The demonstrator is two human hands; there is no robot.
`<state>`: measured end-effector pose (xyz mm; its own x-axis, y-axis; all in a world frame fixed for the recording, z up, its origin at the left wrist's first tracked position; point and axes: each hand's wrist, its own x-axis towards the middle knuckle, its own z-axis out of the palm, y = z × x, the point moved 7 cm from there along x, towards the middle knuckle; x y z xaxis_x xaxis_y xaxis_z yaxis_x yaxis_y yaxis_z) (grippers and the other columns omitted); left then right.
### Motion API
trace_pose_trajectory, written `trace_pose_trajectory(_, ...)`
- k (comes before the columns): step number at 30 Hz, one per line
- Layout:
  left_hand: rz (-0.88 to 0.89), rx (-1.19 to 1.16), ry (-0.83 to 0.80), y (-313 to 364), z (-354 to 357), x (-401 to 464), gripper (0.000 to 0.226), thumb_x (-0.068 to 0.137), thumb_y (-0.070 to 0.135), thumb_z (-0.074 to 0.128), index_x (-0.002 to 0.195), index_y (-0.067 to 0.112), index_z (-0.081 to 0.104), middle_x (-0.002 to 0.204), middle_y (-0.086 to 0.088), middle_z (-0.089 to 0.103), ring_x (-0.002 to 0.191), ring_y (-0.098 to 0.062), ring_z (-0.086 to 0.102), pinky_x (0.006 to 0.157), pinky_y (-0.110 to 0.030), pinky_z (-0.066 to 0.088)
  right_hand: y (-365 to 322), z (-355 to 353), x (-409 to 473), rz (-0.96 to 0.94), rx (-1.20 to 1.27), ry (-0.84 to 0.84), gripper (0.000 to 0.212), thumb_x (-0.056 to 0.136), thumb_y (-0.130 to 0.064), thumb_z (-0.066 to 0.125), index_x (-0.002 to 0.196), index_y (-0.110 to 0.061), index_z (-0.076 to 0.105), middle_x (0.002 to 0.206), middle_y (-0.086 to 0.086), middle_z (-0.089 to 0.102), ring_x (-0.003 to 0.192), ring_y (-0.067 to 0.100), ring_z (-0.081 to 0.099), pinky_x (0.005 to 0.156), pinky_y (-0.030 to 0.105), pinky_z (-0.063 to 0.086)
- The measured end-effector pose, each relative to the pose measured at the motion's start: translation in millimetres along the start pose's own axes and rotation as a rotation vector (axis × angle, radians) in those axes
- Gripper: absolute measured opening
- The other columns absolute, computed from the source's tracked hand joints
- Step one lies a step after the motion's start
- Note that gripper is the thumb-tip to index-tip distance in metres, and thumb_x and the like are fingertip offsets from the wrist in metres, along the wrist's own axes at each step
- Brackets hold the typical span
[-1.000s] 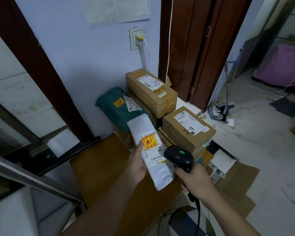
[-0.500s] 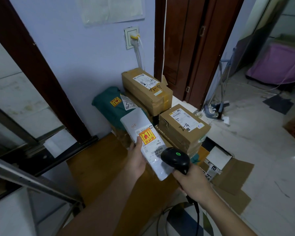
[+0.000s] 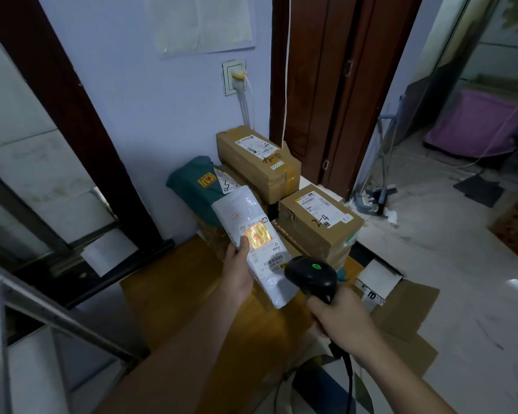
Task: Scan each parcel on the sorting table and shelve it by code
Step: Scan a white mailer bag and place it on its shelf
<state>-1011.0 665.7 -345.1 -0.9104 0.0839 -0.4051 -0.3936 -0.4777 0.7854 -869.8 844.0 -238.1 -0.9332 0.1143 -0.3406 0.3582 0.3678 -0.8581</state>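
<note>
My left hand (image 3: 237, 270) holds a white plastic mailer parcel (image 3: 251, 231) upright over the wooden table, thumb on its front beside the orange sticker, which glows with light. My right hand (image 3: 341, 321) grips a black corded barcode scanner (image 3: 311, 276) with a green light on top, its head pointed at the label's barcode near the parcel's lower end. Behind the parcel sit a teal soft parcel (image 3: 192, 183) marked 3-2 and a cardboard box (image 3: 320, 222) marked 2-4, with another cardboard box (image 3: 257, 162) stacked behind.
The brown wooden table (image 3: 174, 282) runs under my arms. A metal shelf frame (image 3: 42, 318) stands at the lower left. Flattened cardboard (image 3: 407, 309) lies on the floor to the right. A wall socket (image 3: 235, 76) with a cable hangs above the boxes. A dark door (image 3: 326, 85) is behind.
The orange sticker on the white parcel now glows with light. The parcel and scanner keep the same pose relative to each other.
</note>
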Motion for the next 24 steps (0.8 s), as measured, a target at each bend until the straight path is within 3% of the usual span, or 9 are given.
trace_pose_trajectory(11,0.003,0.012,-0.010,0.8,1.0,-19.1,0.047,0.106,0.038,0.055,0.152,0.033,0.044,0.132,-0.004,0.071,0.120,-0.026,0.069,0.108,-0.055,0.051,5.4,-1.0,-21.5,-0.019,-0.024,0.026,0.006,0.088,-0.014,0.063,0.083,-0.013,0.061,0.059,0.003,0.063,0.044,0.009,0.059,0.047,0.022,0.045)
trace_pose_trajectory(16,0.018,0.004,-0.013,8.4,-4.6,-37.4,0.046,0.104,0.039,0.058,0.148,0.030,0.048,0.129,-0.004,0.073,0.115,-0.027,0.072,0.104,-0.057,0.054,-1.2,-1.2,-40.1,-0.049,-0.039,0.080,0.015,0.088,-0.016,0.065,0.076,-0.008,0.062,0.054,0.001,0.061,0.043,0.008,0.058,0.045,0.019,0.044)
trace_pose_trajectory(20,0.011,0.025,-0.015,21.2,-8.7,-57.4,0.045,0.103,0.043,0.058,0.146,0.030,0.052,0.125,-0.005,0.076,0.109,-0.027,0.075,0.099,-0.057,0.057,-17.4,2.0,-69.1,-0.093,-0.040,0.143,0.012,0.088,-0.016,0.066,0.079,-0.010,0.061,0.061,0.005,0.064,0.043,0.002,0.056,0.042,0.013,0.041)
trace_pose_trajectory(24,0.022,0.063,-0.031,38.1,-14.6,-85.2,0.046,0.103,0.047,0.057,0.145,0.028,0.054,0.115,-0.004,0.079,0.098,-0.025,0.078,0.078,-0.048,0.062,-31.7,13.1,-111.2,-0.126,-0.035,0.216,0.013,0.090,-0.015,0.066,0.082,-0.006,0.061,0.061,0.005,0.062,0.040,0.001,0.054,0.040,0.012,0.040)
